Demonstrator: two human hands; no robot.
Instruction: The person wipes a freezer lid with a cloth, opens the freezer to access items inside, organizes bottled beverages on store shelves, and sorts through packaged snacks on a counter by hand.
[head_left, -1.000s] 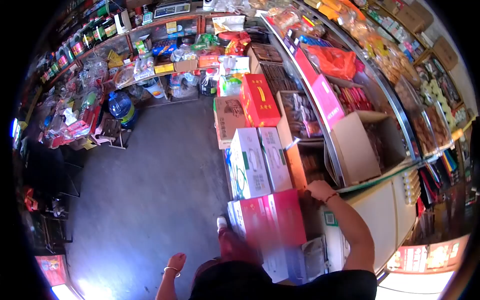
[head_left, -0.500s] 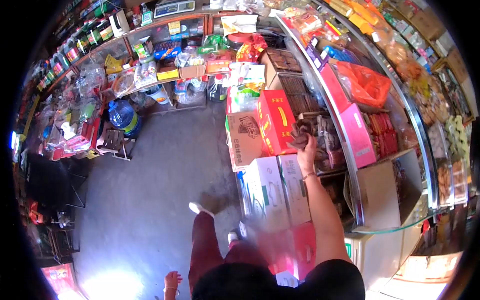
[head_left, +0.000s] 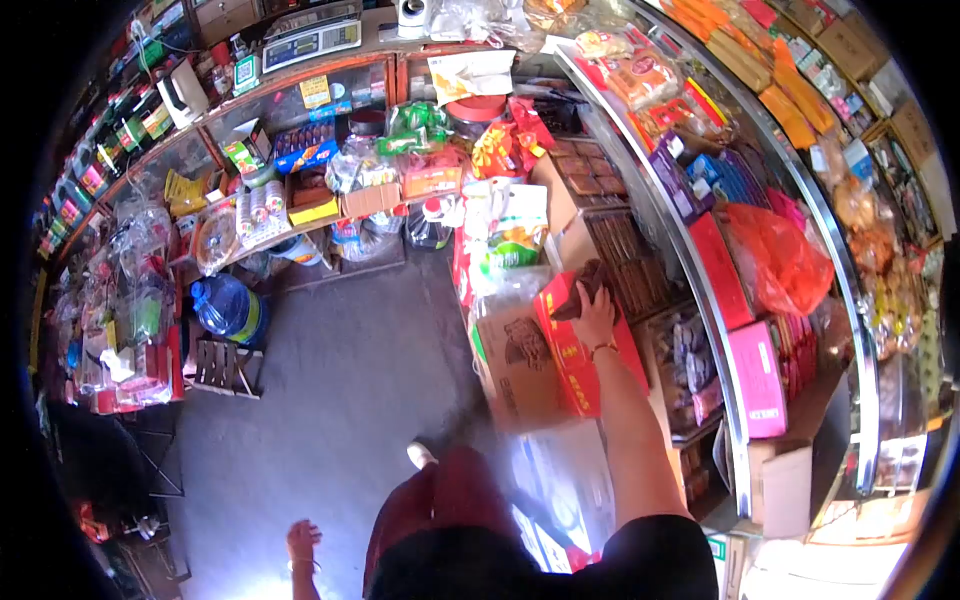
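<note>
Our right hand (head_left: pixel 597 318) pinches a brown bundle (head_left: pixel 593 273) over the red box (head_left: pixel 572 355); our left hand (head_left: pixel 302 541), spread, hangs well apart.

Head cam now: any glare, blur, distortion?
Head view: fisheye bowing along the outer metal rail, black corners; glare whitens the floor at lower left; haze washes out the white box; dark item in the right hand is hard to identify.
</note>
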